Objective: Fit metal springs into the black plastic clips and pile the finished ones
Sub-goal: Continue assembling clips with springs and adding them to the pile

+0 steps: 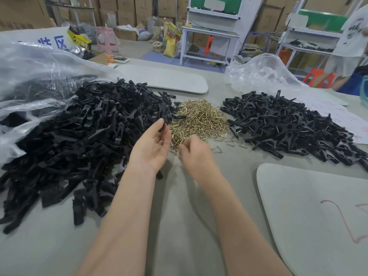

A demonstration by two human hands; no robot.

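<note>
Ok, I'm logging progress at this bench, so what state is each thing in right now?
left hand, pinching one black clip.
right hand, fingers curled over springs; blurred, hold unclear.
springs, loose heap between the piles.
unfitted clips, heaped left beside open plastic bag.
finished clips, piled right, springs fitted.

Even, bright, diffuse light is seen throughout; only faint, soft shadows are cast on the table (179,216). Pale glare is shown on the clear plastic bag (33,62). The right hand (196,154) is slightly smeared by motion, and lines are bowed near the edges.
</note>
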